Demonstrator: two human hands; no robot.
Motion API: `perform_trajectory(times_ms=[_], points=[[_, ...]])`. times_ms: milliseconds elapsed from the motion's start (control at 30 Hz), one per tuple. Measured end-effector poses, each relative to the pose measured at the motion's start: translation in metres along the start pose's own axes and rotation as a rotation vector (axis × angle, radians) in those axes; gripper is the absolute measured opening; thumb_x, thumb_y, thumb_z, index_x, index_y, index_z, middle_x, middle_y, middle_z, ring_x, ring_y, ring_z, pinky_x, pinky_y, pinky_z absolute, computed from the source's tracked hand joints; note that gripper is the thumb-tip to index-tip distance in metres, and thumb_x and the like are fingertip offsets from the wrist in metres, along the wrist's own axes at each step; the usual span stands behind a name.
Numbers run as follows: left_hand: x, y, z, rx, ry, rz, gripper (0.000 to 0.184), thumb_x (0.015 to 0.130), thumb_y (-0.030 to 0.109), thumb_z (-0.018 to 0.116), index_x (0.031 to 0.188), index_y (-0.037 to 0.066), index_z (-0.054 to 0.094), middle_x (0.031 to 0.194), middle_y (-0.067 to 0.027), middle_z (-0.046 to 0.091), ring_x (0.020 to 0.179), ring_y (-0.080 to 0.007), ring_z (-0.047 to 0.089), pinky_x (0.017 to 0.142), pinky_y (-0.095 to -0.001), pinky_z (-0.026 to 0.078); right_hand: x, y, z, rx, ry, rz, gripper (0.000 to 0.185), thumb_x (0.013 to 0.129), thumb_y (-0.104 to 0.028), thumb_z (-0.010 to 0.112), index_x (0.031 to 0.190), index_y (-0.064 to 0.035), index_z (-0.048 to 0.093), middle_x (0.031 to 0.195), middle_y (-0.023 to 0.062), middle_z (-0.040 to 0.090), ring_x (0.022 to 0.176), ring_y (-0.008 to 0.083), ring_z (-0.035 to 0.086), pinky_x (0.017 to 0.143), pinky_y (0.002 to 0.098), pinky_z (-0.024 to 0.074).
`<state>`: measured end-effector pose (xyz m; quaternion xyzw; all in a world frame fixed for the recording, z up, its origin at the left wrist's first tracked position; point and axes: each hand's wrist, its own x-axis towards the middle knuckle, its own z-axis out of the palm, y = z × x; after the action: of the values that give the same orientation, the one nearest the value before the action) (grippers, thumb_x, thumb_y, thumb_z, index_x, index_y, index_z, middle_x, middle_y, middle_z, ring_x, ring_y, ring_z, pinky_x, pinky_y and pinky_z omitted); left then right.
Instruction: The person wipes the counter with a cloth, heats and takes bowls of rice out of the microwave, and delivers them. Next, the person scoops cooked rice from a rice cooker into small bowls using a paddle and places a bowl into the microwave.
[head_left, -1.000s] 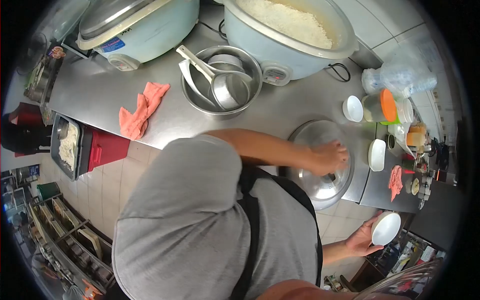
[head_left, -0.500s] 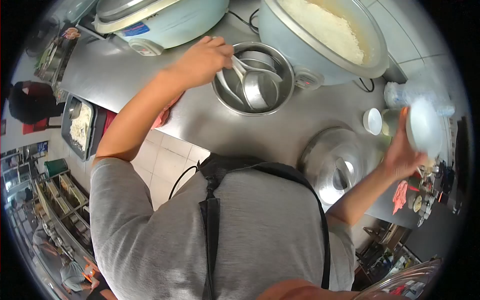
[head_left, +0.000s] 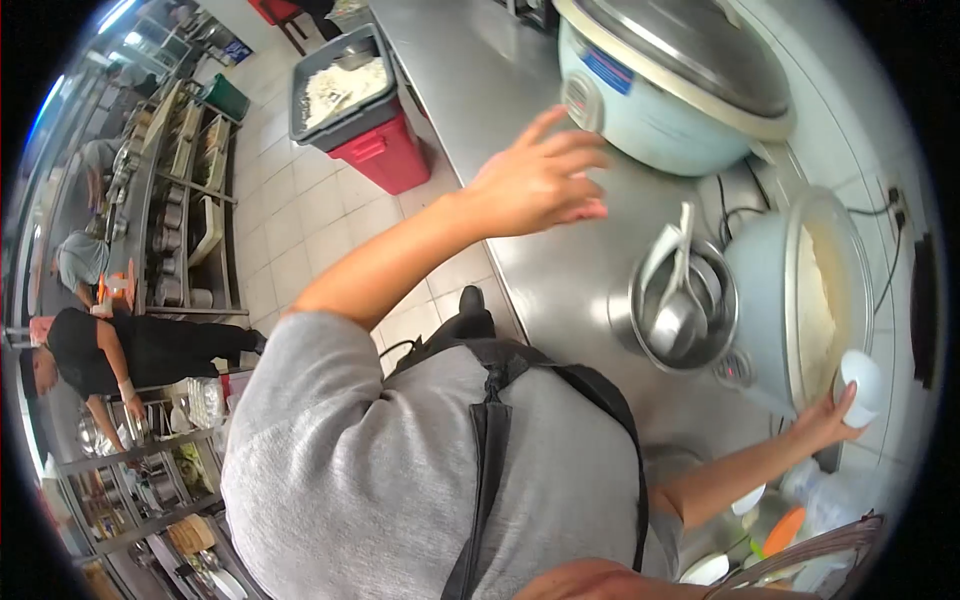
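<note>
My left hand [head_left: 545, 180] is raised over the steel counter with its fingers spread and nothing in them, slightly blurred. Beyond it, a round metal pot [head_left: 722, 335] holds a ladle [head_left: 682, 318] and other utensils, their handles leaning on the rim. My right hand [head_left: 830, 418] grips a small white bowl [head_left: 858, 388] beside the near rim of an open rice cooker [head_left: 760, 285]. White rice [head_left: 816, 310] fills much of that cooker. I cannot see into the bowl.
A lidded rice cooker [head_left: 640, 125] stands farther along the counter [head_left: 560, 290]. On the floor to the left, a grey tub [head_left: 300, 105] of rice rests on a red bin [head_left: 385, 160]. A person in black [head_left: 130, 350] works at shelving on the far left.
My left hand has let go of the utensils in the pot and opened. My right hand has carried the bowl to the open cooker. The camera view has turned left.
</note>
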<state>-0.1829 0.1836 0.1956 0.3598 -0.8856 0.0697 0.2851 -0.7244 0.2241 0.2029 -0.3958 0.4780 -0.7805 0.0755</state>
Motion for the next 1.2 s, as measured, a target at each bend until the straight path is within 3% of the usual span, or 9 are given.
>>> perform_trajectory(times_ms=[133, 200, 333, 467, 667, 767, 900, 1067, 1200], points=[[-0.104, -0.09, -0.031, 0.22, -0.022, -0.311, 0.021, 0.077, 0.012, 0.076, 0.097, 0.015, 0.073, 0.113, -0.0014, 0.067, 0.123, -0.026, 0.055, 0.115, -0.0543, 0.031, -0.013, -0.021, 0.029, -0.243, 0.055, -0.041, 0.072, 0.082, -0.007, 0.081, 0.137, 0.0019, 0.036, 0.135, 0.0221, 0.052, 0.116, 0.0334, 0.058, 0.105, 0.0482, 0.05], [-0.157, -0.145, -0.038, 0.147, 0.001, -0.494, 0.021, 0.078, 0.011, 0.075, 0.098, 0.015, 0.073, 0.108, -0.0019, 0.068, 0.12, -0.0254, 0.056, 0.114, -0.0524, 0.032, -0.001, -0.003, 0.004, -0.241, 0.136, -0.093, 0.098, 0.08, -0.015, 0.084, 0.15, -0.0028, 0.017, 0.14, 0.0231, 0.045, 0.116, 0.037, 0.058, 0.103, 0.0535, 0.0498], [-0.255, -0.286, -0.042, 0.1, -0.006, -0.886, 0.013, 0.083, 0.016, 0.071, 0.094, 0.013, 0.076, 0.092, -0.0062, 0.072, 0.1, -0.0256, 0.064, 0.099, -0.042, 0.046, -0.034, -0.016, 0.04, -0.464, 0.266, -0.228, 0.092, 0.08, -0.013, 0.083, 0.147, -0.0034, 0.022, 0.138, 0.0232, 0.045, 0.116, 0.0369, 0.058, 0.102, 0.0521, 0.0505], [-0.356, -0.453, -0.014, 0.104, -0.086, -1.267, 0.022, 0.084, 0.021, 0.066, 0.102, 0.013, 0.076, 0.092, -0.0135, 0.074, 0.086, -0.0329, 0.071, 0.076, -0.0435, 0.055, -0.083, -0.055, 0.105, -0.724, 0.389, -0.382, 0.086, 0.08, -0.011, 0.082, 0.145, -0.0039, 0.027, 0.136, 0.0234, 0.045, 0.116, 0.0369, 0.057, 0.101, 0.0507, 0.0511], [-0.454, -0.639, 0.018, 0.27, -0.235, -1.671, 0.028, 0.089, 0.017, 0.055, 0.109, 0.014, 0.074, 0.11, -0.0156, 0.072, 0.103, -0.0362, 0.068, 0.085, -0.0457, 0.055, -0.13, -0.123, 0.212, -0.934, 0.481, -0.577, 0.077, 0.08, -0.009, 0.081, 0.142, -0.0048, 0.034, 0.133, 0.0236, 0.046, 0.116, 0.0369, 0.057, 0.099, 0.0485, 0.052], [-0.482, -0.682, 0.044, 0.429, -0.632, -1.596, 0.028, 0.093, 0.022, 0.052, 0.105, 0.01, 0.074, 0.111, -0.0107, 0.073, 0.112, -0.0302, 0.064, 0.086, -0.0448, 0.054, -0.137, -0.153, 0.252, -0.989, 0.48, -0.667, 0.073, 0.08, -0.008, 0.081, 0.14, -0.0052, 0.038, 0.131, 0.0237, 0.046, 0.116, 0.0369, 0.057, 0.099, 0.0475, 0.0525], [-0.494, -0.702, 0.057, 0.575, -0.753, -1.398, 0.028, 0.095, 0.029, 0.051, 0.102, 0.013, 0.073, 0.107, -0.0073, 0.073, 0.108, -0.0271, 0.066, 0.085, -0.0448, 0.054, -0.145, -0.195, 0.271, -1.036, 0.521, -0.794, 0.068, 0.08, -0.006, 0.08, 0.138, -0.0058, 0.043, 0.129, 0.0238, 0.046, 0.116, 0.0369, 0.057, 0.098, 0.0461, 0.0531], [-0.492, -0.717, 0.033, 0.541, -0.713, -1.274, 0.027, 0.09, 0.023, 0.059, 0.114, 0.011, 0.063, 0.111, -0.0112, 0.069, 0.109, -0.03, 0.064, 0.085, -0.0467, 0.054, -0.172, -0.207, 0.254, -1.075, 0.623, -0.847, 0.062, 0.081, -0.006, 0.078, 0.136, -0.0062, 0.048, 0.128, 0.0239, 0.046, 0.117, 0.0367, 0.056, 0.098, 0.0448, 0.0528], [-0.486, -0.71, -0.009, 0.449, -0.403, -1.391, 0.035, 0.091, 0.023, 0.057, 0.124, 0.009, 0.054, 0.11, -0.0212, 0.065, 0.095, -0.0381, 0.069, 0.078, -0.049, 0.056, -0.179, -0.172, 0.25, -1.057, 0.657, -0.768, 0.06, 0.085, -0.012, 0.072, 0.138, -0.0058, 0.046, 0.133, 0.0234, 0.044, 0.121, 0.0363, 0.054, 0.101, 0.0455, 0.0488]])
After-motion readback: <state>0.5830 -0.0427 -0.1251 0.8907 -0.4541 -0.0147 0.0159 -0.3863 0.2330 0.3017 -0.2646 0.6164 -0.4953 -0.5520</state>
